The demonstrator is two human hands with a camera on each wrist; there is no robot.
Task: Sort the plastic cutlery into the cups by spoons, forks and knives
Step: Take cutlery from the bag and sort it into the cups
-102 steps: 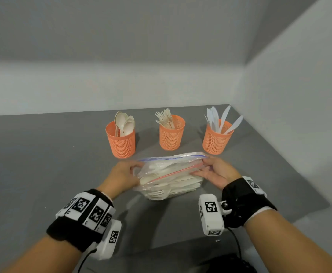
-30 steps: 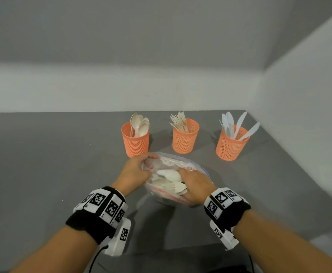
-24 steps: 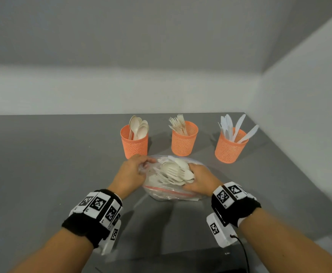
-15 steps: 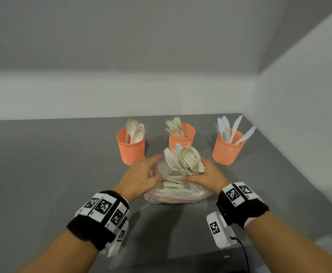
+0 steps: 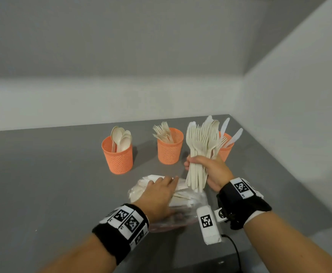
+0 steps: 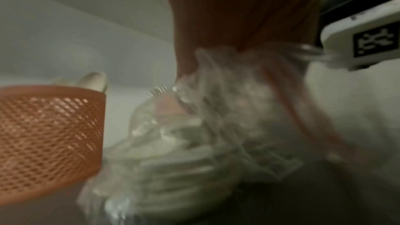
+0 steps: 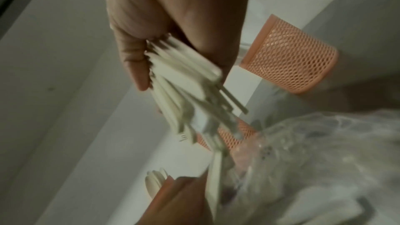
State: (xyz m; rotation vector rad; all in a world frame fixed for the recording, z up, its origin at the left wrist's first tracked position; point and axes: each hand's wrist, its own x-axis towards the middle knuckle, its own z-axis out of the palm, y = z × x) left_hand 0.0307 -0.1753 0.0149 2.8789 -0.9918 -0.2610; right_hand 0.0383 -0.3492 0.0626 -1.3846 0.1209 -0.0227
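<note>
A bundle of cutlery (image 5: 200,152) is gripped upright in the right hand (image 5: 210,172), fingers curled round the handles, above the plastic bag (image 5: 188,201). The bag is pressed onto the grey table (image 5: 52,194) by the flat left hand (image 5: 157,196), fingers straight. Three orange cups stand behind: spoon cup (image 5: 117,156), fork cup (image 5: 170,146), knife cup (image 5: 226,150).
</note>
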